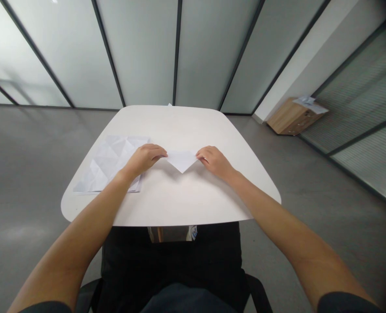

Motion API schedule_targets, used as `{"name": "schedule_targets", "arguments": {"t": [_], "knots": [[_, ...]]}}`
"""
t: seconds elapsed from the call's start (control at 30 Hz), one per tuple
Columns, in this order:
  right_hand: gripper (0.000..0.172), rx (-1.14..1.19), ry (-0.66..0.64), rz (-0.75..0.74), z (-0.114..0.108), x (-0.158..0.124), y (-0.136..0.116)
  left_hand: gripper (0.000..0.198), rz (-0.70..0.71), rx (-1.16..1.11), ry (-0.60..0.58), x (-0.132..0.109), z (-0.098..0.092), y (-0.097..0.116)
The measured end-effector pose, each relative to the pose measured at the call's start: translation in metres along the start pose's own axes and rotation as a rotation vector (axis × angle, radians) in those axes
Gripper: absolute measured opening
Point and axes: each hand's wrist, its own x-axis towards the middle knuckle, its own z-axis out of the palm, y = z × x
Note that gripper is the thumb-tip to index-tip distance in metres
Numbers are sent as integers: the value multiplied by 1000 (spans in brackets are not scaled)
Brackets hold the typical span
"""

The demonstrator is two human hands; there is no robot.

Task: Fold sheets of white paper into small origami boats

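Observation:
A white folded sheet of paper (182, 161), shaped like a triangle with its point toward me, is held just over the middle of the table. My left hand (146, 158) pinches its left corner between thumb and fingers. At the opposite corner, my right hand (215, 161) is closed on the paper in the same way. The paper's upper edge runs nearly straight between both hands. To the left of it lies a stack of creased white sheets (110, 158), partly covered by my left forearm.
The white table (186, 204) has rounded corners. Beyond it stands a frosted glass partition (143, 52) with dark frames. A wooden cabinet (292, 116) with something pale on top is on the floor at the right. Chair armrests flank my legs.

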Motion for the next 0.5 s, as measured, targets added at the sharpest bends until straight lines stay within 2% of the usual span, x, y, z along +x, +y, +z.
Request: {"name": "schedule_targets", "arguments": {"t": [0.1,0.17,0.33,0.5], "knots": [[22,-11,-92,-33,14,-4,4,26,-24,44,-180,-1,9,-10],[22,-6,-124,-27,20,-7,5,26,-76,61,-257,-2,13,-13],[22,2,-163,81,18,-12,3,24,-168,6,-310,-2,11,-9],[23,38,-169,121,10,-12,1,26,-231,-113,-318,-3,6,-5]]}}
